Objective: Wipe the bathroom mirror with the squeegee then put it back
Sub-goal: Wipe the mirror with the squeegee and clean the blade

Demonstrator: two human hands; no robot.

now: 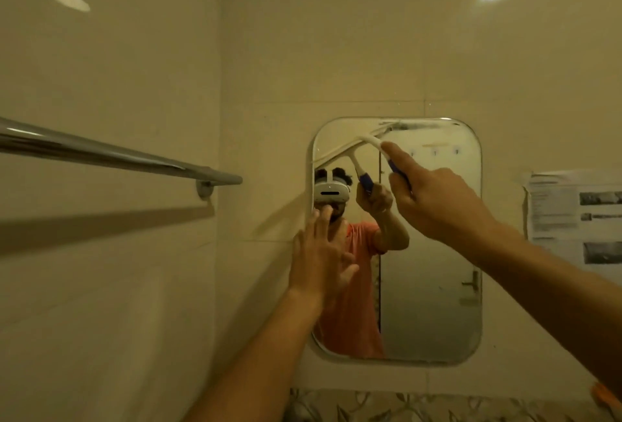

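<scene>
A rounded rectangular mirror (434, 253) hangs on the beige tiled wall. My right hand (437, 199) grips the blue handle of a white squeegee (368, 142), index finger stretched along its neck. The blade lies tilted against the glass near the mirror's top left corner. My left hand (319, 256) presses flat, fingers spread, on the mirror's left edge about halfway up. The glass reflects a person in an orange shirt wearing a headset.
A chrome towel rail (111, 155) juts from the left wall at head height. A printed paper sheet (579, 216) is taped to the wall right of the mirror. A leaf-patterned band (420, 406) runs below the mirror.
</scene>
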